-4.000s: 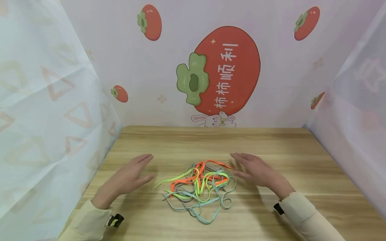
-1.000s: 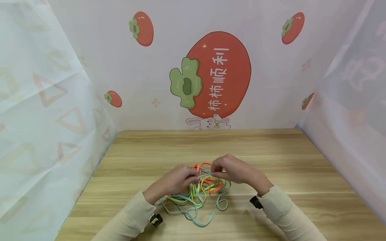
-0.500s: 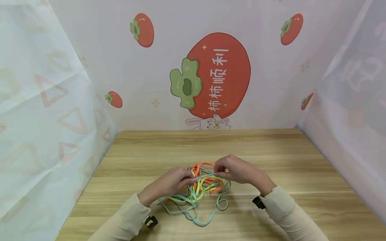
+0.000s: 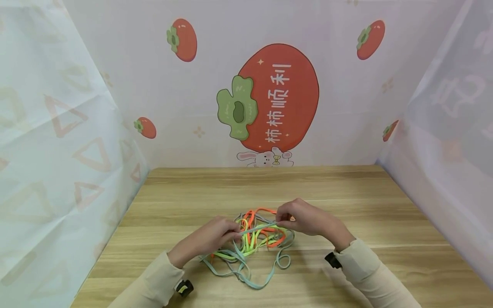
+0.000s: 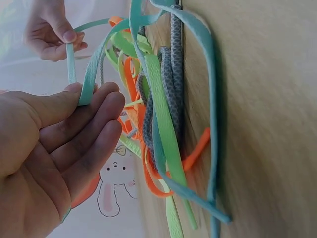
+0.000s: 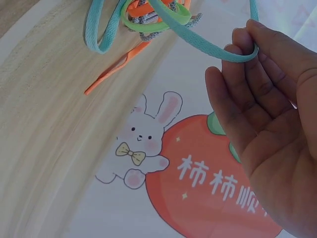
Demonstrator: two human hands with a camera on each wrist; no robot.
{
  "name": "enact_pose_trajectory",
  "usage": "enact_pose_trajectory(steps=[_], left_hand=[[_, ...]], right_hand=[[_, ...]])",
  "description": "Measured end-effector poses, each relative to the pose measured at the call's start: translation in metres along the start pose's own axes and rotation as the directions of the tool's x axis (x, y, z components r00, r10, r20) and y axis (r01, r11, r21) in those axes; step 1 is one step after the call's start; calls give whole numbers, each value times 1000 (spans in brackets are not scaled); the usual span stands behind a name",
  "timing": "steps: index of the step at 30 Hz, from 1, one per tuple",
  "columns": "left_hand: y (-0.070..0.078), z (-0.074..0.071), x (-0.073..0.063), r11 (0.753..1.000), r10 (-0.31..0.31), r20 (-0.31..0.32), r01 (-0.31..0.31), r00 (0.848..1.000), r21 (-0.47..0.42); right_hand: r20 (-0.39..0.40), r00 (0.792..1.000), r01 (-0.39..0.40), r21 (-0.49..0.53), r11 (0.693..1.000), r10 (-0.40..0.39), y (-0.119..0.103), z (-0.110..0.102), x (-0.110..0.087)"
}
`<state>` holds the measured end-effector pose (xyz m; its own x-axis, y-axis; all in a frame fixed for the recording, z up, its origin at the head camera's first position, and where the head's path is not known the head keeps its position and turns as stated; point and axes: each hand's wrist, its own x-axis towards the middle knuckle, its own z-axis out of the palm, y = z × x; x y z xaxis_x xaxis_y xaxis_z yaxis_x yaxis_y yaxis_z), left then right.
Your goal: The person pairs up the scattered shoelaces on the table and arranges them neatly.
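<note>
A light-blue shoelace [image 4: 257, 228] runs between my two hands, over a tangle of laces on the table. My left hand [image 4: 215, 234] pinches it between thumb and fingers at the left of the pile. At the pile's right, my right hand [image 4: 304, 217] pinches the same lace with thumb and forefinger. In the left wrist view the lace bends over the left fingertips [image 5: 105, 94]. Beneath lie an orange lace [image 4: 276, 243], a yellow-green lace [image 5: 162, 104] and a grey patterned lace [image 5: 177, 44], looped through one another. More of the light-blue lace lies in curves toward the front.
The wooden table [image 4: 346, 192] meets a white back wall [image 4: 339, 141] printed with persimmons and a rabbit. White sheets hang along the left side [image 4: 77, 171] and the right side [image 4: 443, 171]. A small black device sits at each cuff.
Both hands came in from the sides of the pile and took hold of the light-blue lace. Over the last second the left hand slid left, widening the span between them.
</note>
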<state>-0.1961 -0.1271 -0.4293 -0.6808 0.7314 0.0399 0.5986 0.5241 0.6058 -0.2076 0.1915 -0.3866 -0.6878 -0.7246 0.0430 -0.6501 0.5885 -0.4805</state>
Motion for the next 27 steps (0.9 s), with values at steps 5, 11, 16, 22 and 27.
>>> enact_pose_trajectory(steps=[5, 11, 16, 22, 27], left_hand=[[-3, 0, -7, 1000, -9, -10, 9, 1000, -3], [-7, -2, -15, 998, -50, -1, 50, 999, -36], [-9, -6, -22, 996, -86, -9, 86, 996, -25], [-9, -13, -29, 997, -81, -25, 81, 996, 11], [-12, -16, -35, 998, -56, -33, 57, 998, 26]], right_hand=[[4, 1000, -13, 9, 1000, 13, 1, 1, -2], [11, 999, -35, 11, 999, 35, 1, 0, -4], [30, 998, -48, 18, 999, 48, 4, 2, -6], [19, 999, -45, 12, 999, 45, 6, 3, -7], [20, 999, -37, 14, 999, 37, 6, 3, -7]])
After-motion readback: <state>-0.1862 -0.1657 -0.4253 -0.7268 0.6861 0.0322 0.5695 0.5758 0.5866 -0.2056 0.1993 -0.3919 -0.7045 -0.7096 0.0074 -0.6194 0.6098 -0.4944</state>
